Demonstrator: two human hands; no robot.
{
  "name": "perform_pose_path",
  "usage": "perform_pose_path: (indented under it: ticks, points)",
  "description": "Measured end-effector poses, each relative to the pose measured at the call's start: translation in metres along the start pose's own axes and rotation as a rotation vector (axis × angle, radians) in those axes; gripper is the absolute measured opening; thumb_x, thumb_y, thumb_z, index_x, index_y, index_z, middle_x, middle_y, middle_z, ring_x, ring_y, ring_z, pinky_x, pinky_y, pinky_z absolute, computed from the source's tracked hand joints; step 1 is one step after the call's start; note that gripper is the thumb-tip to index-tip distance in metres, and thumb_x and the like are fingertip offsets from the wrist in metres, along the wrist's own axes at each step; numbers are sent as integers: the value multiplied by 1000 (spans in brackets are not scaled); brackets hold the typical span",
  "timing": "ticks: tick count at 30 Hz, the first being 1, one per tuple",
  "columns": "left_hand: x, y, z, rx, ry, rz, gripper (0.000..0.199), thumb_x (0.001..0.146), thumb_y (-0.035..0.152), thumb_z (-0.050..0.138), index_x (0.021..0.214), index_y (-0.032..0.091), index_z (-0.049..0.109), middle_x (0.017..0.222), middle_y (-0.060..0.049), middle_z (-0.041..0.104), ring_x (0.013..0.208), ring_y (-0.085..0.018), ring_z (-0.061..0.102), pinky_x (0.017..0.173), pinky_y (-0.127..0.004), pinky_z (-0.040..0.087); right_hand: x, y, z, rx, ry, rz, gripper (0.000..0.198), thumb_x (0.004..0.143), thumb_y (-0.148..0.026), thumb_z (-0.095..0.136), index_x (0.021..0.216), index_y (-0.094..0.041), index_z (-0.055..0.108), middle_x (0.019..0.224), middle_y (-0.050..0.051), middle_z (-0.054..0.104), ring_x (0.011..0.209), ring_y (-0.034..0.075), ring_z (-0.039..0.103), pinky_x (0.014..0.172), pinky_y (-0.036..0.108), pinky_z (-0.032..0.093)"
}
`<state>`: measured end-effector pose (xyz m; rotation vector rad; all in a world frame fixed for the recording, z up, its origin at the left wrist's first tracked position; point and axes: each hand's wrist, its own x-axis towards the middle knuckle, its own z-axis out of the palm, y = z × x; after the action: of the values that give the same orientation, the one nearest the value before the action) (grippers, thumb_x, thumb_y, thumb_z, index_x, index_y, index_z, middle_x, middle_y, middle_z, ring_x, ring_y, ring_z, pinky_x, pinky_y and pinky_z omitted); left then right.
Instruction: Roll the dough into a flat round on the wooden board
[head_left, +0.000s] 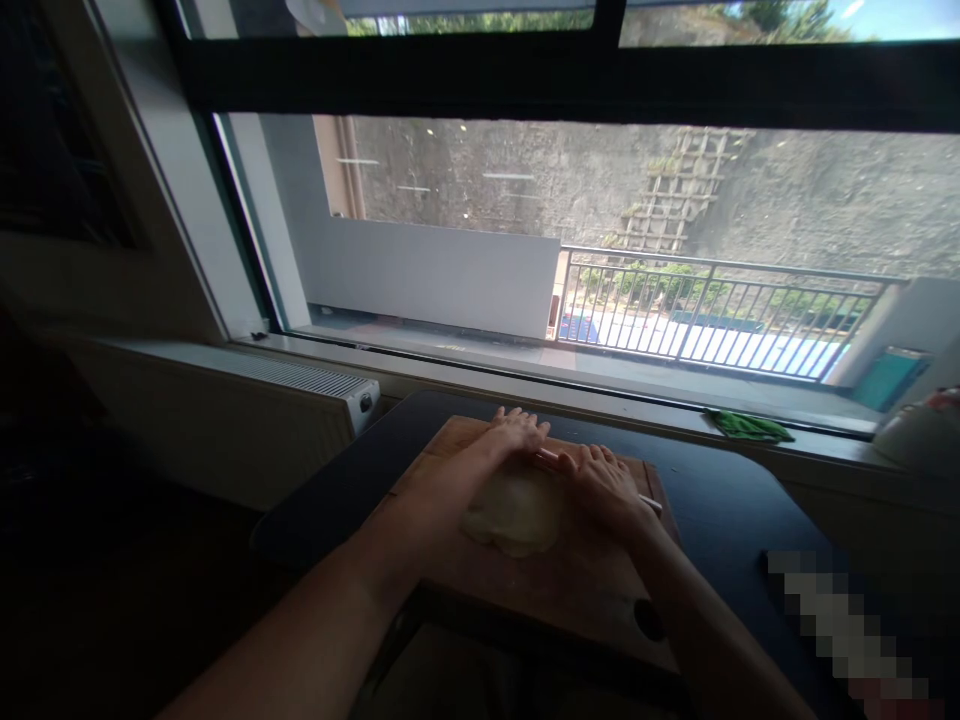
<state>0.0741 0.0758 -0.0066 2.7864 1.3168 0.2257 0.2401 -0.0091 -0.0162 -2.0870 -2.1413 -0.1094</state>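
Note:
A thin rolling pin (550, 458) lies across the far part of a wooden board (517, 592), partly hidden under my hands. My left hand (519, 432) rests on its left part, palm down, with the fingers stretched forward and slightly apart. On the right part lies my right hand (602, 478), also flat with fingers extended. The pin's pale right end sticks out beyond this hand. Between my forearms a flat, roundish sheet of dough (516, 512) is spread on the board, just on the near side of the pin. Shadow hides the undersides of both hands.
The board sits on a dark table (712, 500) by a window. A green cloth (748, 426) lies on the sill to the right. At the left stands a white radiator (330, 400). A blurred-out object (840, 625) lies on the table at the lower right.

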Motion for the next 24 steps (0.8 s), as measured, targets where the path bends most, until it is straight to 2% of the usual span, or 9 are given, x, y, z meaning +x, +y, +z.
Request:
perform_pose_path:
  ticks: [2,5,9,13,16,19,22,24]
  points:
    - [-5,-1,0,10,-6,-12,40,88,34,42,127,25,46,136,-9,45,130,-26,32,105,-47,21,8,5,-1,3,-16,-15,47,94,-44,24,119,-19,54,120,13,57,119,26,43,98,42,28]
    - [-5,1,-4,41,-45,-16,37,89,34,41,125,27,49,135,-7,47,128,-25,34,105,-48,21,4,2,-1,15,1,-5,49,94,-45,23,121,-18,52,124,14,54,123,25,39,99,41,28]
    - [-11,2,-11,63,-72,21,38,93,36,29,116,22,57,129,-8,53,127,-27,37,105,-54,18,-33,-17,4,30,60,6,61,92,-49,24,136,-8,34,139,17,39,130,27,30,101,40,26]
    - [-56,-8,-13,9,30,95,46,96,39,20,127,20,48,137,-7,45,131,-23,31,108,-48,18,-83,-36,3,15,70,-141,68,89,-51,32,141,-6,28,146,15,28,134,28,23,107,41,18]
    - [-83,-15,-12,-29,63,125,48,96,40,17,130,20,45,138,-7,44,131,-20,32,108,-45,19,-96,-38,-7,26,44,-210,69,89,-53,31,141,-8,29,148,14,24,136,27,18,108,41,15]
    - [-76,-15,-12,-22,13,123,46,96,37,17,122,22,52,133,-6,49,128,-22,36,106,-49,21,-72,-33,-18,67,-57,-171,64,91,-53,26,137,-11,36,142,14,36,130,27,30,104,41,22]
    - [-41,-12,-12,39,-74,29,40,94,38,26,111,24,59,124,-8,57,123,-27,42,104,-57,17,-26,-25,-24,88,-134,-105,61,92,-52,17,130,-13,44,130,15,50,119,25,45,96,39,32]
    - [-16,-12,-13,63,-122,-45,37,92,41,34,115,24,57,125,-10,56,122,-30,43,103,-60,17,2,-21,-22,75,-148,-94,55,93,-50,18,125,-18,49,125,12,54,116,24,47,93,39,33]
